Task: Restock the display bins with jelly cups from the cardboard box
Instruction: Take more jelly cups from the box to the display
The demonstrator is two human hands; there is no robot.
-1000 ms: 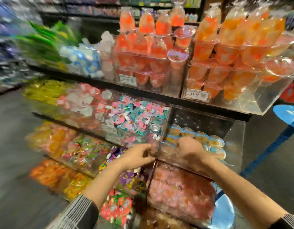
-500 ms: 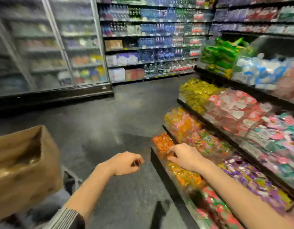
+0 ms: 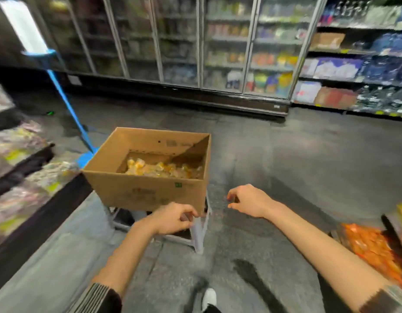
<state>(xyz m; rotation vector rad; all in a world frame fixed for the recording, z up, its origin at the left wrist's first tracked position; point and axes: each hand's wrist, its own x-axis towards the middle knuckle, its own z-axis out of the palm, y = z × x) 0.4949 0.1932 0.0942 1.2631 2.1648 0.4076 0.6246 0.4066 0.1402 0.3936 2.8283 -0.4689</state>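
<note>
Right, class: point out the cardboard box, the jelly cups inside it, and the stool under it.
cardboard box (image 3: 145,193), head view, front wall.
jelly cups (image 3: 160,170), head view, middle of the pile.
stool (image 3: 198,231), head view, front right leg.

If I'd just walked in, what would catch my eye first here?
Probably the open cardboard box in the middle, raised on a small stool, with yellow-orange jelly cups at its bottom. Just in front of it hover two empty hands, the left hand and right hand, fingers loosely curled.
</note>
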